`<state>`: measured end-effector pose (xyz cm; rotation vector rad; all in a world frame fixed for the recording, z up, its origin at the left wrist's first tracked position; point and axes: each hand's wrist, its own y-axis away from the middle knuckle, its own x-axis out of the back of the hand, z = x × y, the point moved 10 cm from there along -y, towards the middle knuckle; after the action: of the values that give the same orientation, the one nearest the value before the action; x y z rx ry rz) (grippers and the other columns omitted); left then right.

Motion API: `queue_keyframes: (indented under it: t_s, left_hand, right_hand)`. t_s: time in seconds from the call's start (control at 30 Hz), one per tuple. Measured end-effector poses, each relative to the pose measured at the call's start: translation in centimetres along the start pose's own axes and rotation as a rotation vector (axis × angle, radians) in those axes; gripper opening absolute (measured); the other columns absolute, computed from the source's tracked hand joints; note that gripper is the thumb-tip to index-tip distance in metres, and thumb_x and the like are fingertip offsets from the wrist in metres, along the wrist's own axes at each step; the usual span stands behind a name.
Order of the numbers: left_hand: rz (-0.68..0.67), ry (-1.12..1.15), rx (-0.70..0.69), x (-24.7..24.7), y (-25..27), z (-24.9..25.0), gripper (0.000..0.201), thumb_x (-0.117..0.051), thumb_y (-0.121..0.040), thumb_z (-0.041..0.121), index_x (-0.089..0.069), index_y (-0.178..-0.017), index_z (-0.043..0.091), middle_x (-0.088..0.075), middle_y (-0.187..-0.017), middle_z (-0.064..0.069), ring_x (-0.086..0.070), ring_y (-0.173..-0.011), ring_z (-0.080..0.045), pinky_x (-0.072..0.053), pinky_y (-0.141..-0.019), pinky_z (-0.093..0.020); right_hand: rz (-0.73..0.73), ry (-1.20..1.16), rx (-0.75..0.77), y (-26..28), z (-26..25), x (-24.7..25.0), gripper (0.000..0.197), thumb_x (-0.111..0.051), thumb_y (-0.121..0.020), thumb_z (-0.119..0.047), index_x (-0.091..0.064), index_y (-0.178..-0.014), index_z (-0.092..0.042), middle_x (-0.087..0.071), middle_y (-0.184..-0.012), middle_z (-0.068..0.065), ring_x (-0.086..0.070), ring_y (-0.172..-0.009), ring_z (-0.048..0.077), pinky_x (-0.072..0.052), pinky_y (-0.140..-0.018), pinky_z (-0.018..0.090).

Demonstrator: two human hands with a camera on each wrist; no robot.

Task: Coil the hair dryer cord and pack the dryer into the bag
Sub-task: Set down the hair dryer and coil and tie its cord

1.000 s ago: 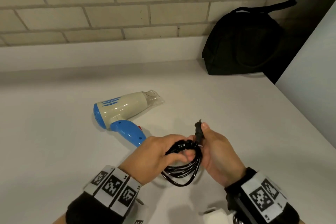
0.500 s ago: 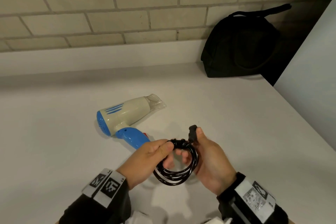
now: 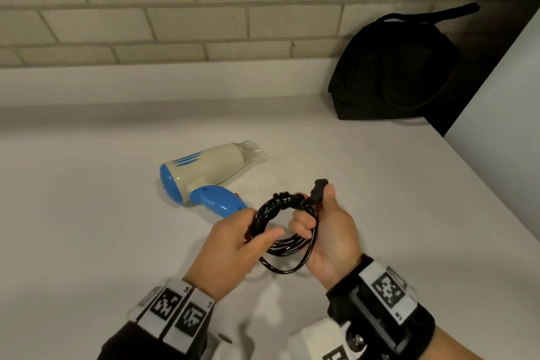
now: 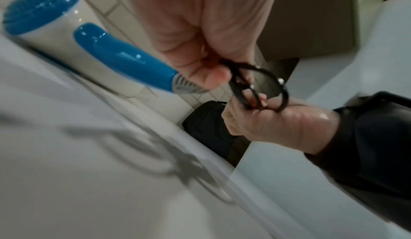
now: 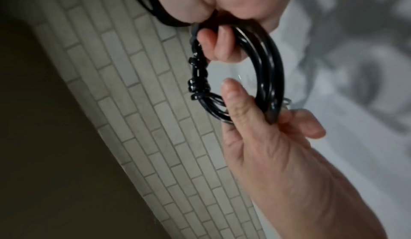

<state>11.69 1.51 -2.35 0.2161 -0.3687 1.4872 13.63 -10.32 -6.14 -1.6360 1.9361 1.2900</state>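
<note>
A cream and blue hair dryer point(image 3: 204, 175) point(image 4: 66, 37) lies on its side on the white table point(image 3: 87, 242). Its black cord point(image 3: 287, 231) point(image 5: 266, 77) is wound into a round coil, held just above the table in front of the dryer. My left hand point(image 3: 242, 240) pinches the coil's left side between thumb and fingers. My right hand point(image 3: 327, 228) grips the right side, with fingers curled through the loop and the thumb against the plug point(image 3: 318, 188). Several tight turns bind the coil's top point(image 5: 198, 82). The black bag point(image 3: 400, 67) stands at the back right against the wall.
A brick wall point(image 3: 175, 9) with a white ledge runs along the back of the table. A pale panel point(image 3: 502, 126) closes off the right side next to the bag. Bare tabletop point(image 3: 380, 184) lies between my hands and the bag.
My left hand has slid from the top of the coil down its left side. The loop has opened into a rounder ring, and both hands sit slightly farther from the dryer handle.
</note>
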Motion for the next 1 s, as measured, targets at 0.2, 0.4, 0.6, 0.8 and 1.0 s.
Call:
queue_keyframes:
  t_s: [0.2, 0.4, 0.6, 0.8, 1.0]
  left_hand:
    - [0.026, 0.039, -0.074, 1.5, -0.1, 0.8, 0.047, -0.056, -0.070, 0.049, -0.050, -0.064, 0.003, -0.043, -0.050, 0.007, -0.039, -0.048, -0.003, -0.035, -0.048, -0.013]
    - [-0.052, -0.159, 0.290, 3.9, 1.1, -4.7, 0.038, -0.059, -0.080, 0.038, -0.049, -0.062, 0.006, -0.041, -0.042, 0.005, -0.036, -0.034, -0.005, -0.034, -0.039, -0.016]
    - [-0.028, -0.240, 0.331, 5.0, 2.0, -6.9, 0.022, -0.063, -0.078, 0.039, -0.051, -0.085, 0.022, -0.050, -0.063, 0.000, -0.047, -0.052, -0.006, -0.040, -0.056, -0.017]
    - [-0.101, -0.324, -0.016, 4.8, 2.0, -3.6, 0.067, -0.060, -0.046, 0.072, -0.041, -0.109, 0.060, -0.039, -0.111, 0.028, -0.041, -0.096, 0.010, -0.039, -0.080, -0.012]
    - [-0.212, -0.465, -0.024, 3.8, 1.8, -5.0, 0.053, -0.052, -0.045, 0.073, -0.027, -0.090, 0.084, -0.037, -0.111, 0.038, -0.033, -0.108, 0.013, -0.028, -0.088, -0.004]
  right_hand:
    - [-0.079, -0.020, -0.120, -0.5, 1.7, -1.6, 0.042, -0.030, -0.095, -0.040, -0.041, -0.071, -0.008, -0.037, -0.033, -0.003, -0.027, -0.025, 0.006, -0.024, -0.025, 0.014]
    - [-0.272, 0.835, -0.123, -1.6, 1.5, -1.9, 0.028, -0.044, -0.092, -0.033, -0.051, -0.093, -0.006, -0.063, -0.082, 0.008, -0.064, -0.066, 0.019, -0.056, -0.057, 0.025]
    - [-0.360, 1.229, -0.273, -2.9, 4.6, -0.6, 0.021, -0.051, -0.090, -0.027, -0.048, -0.096, -0.007, -0.061, -0.073, 0.004, -0.060, -0.054, 0.012, -0.052, -0.052, 0.022]
    - [-0.434, 1.304, -0.245, -3.2, 4.5, -1.1, 0.020, -0.057, -0.086, -0.021, -0.051, -0.101, -0.008, -0.060, -0.078, 0.006, -0.055, -0.052, 0.014, -0.044, -0.043, 0.021]
    - [-0.533, 1.467, -0.206, -2.3, 4.8, -1.0, 0.015, -0.059, -0.085, -0.021, -0.047, -0.093, -0.018, -0.058, -0.080, 0.000, -0.054, -0.056, 0.011, -0.043, -0.046, 0.021]
